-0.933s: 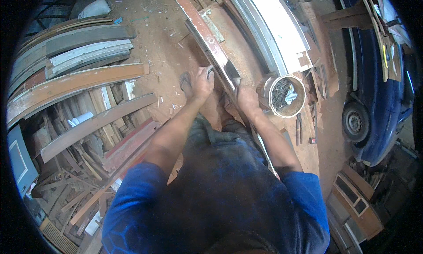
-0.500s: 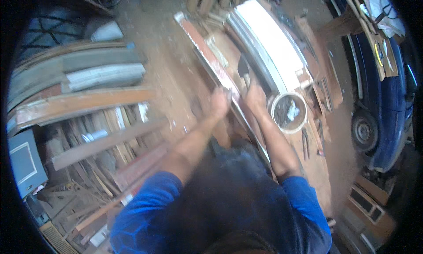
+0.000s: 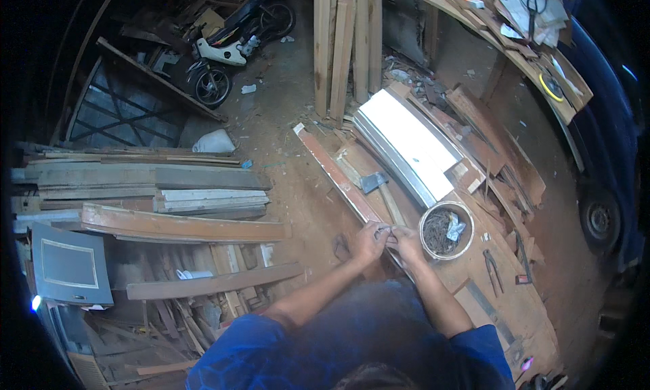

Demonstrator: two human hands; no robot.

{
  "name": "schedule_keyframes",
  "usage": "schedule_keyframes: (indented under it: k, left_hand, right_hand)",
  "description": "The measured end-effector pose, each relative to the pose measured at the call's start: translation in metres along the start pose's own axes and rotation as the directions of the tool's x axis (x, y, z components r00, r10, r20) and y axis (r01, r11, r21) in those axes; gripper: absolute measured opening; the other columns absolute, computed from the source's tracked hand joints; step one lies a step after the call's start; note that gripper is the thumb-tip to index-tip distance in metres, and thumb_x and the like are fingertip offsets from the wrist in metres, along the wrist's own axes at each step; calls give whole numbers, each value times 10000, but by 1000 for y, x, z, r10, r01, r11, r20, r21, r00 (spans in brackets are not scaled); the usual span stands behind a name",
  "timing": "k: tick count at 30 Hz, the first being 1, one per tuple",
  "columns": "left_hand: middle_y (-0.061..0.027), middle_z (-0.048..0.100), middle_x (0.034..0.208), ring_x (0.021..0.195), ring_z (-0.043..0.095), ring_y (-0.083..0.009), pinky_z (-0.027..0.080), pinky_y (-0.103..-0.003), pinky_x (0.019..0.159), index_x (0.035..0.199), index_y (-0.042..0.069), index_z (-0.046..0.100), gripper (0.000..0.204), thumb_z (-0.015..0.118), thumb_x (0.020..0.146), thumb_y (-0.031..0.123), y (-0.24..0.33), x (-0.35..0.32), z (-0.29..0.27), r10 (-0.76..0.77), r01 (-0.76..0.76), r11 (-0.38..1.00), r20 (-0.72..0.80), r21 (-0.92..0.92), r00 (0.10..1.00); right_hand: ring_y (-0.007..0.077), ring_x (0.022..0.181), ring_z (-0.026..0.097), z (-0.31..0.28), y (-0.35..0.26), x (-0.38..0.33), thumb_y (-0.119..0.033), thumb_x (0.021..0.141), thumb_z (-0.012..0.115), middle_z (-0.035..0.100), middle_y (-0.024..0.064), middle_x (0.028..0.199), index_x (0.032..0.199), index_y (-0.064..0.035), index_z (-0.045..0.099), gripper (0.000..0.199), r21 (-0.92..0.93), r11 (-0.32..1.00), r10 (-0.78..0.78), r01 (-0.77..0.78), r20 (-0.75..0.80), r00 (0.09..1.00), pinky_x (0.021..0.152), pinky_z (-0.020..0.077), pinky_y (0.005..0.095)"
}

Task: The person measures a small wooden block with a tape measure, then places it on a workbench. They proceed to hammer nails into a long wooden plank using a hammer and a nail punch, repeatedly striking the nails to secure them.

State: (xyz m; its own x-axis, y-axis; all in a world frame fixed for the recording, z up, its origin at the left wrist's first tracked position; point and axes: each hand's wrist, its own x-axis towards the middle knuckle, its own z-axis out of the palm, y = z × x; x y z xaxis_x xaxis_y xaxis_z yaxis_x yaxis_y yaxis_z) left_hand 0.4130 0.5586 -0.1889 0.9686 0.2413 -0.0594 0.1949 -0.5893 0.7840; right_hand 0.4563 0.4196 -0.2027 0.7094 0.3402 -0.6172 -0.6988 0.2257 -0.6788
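Note:
My left hand (image 3: 369,243) and my right hand (image 3: 407,246) meet over a long, narrow reddish-brown board (image 3: 335,172) with whitish worn patches. The fingers of both hands are pinched together, almost touching. Whatever they hold is too small or hidden to make out. Just beyond my hands lies a hatchet (image 3: 373,181) with a dark grey head and a wooden handle, resting on the workbench (image 3: 423,292). Close to my right hand stands a round whitish bucket (image 3: 425,246) with many thin dark pieces like nails (image 3: 440,237) and a crumpled light wrapper (image 3: 455,226) in it.
A white panel (image 3: 409,143) lies at the bench's far side. Pincers (image 3: 493,271) and a hammer (image 3: 523,261) lie right of the bucket. Stacked boards (image 3: 183,224) fill the left. Upright planks (image 3: 343,58), a motorbike (image 3: 230,48) and a blue car (image 3: 606,166) stand farther off.
The hatchet has left my right hand and now lies on the bench. My hands have come together over the board. The view has shifted, showing more of the far floor.

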Motion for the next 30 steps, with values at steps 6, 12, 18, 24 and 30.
schedule_keyframes:
  k: [6,12,18,24,30]
  left_hand:
    - [-224,707,1102,1025,692,-318,529,-406,912,1201,-15,695,309,667,961,178,45,-3,13,118,-117,993,39,-22,992]
    - [-180,692,1138,1058,652,-269,513,-395,936,1316,-2,625,410,643,1000,258,-9,-2,10,24,-5,977,86,-211,996]
    - [-80,703,1003,846,641,-139,537,-312,808,1413,23,598,507,662,1013,327,-52,-23,-41,-316,324,946,149,-29,937]
    - [-85,717,966,826,658,-145,546,-300,790,1385,17,622,510,666,1002,352,-107,-21,-63,-271,256,959,135,124,953]
    - [-215,666,1280,1166,643,-291,494,-375,1010,1322,-24,644,490,677,979,324,-113,10,-74,-458,469,883,209,-3,864]
  right_hand:
    - [195,784,716,-43,-34,-37,-139,1014,627,737,143,931,1076,49,705,213,-63,982,-184,178,-99,978,678,575,298]
    - [337,945,721,-94,-69,-75,-181,966,688,740,199,1032,1087,14,725,233,-657,579,-730,483,-153,666,834,545,406]
    - [319,919,723,-106,-94,-101,-102,962,684,727,206,1015,1121,33,713,211,-781,369,-871,504,-101,481,822,554,367]
    - [375,1020,703,-88,-54,-60,-90,959,661,721,231,1113,1170,29,710,247,-832,433,-756,346,-127,642,905,539,423]
    - [404,964,709,-22,-33,18,-230,948,647,710,268,1051,1108,6,728,296,-738,563,-540,373,13,841,865,551,468]
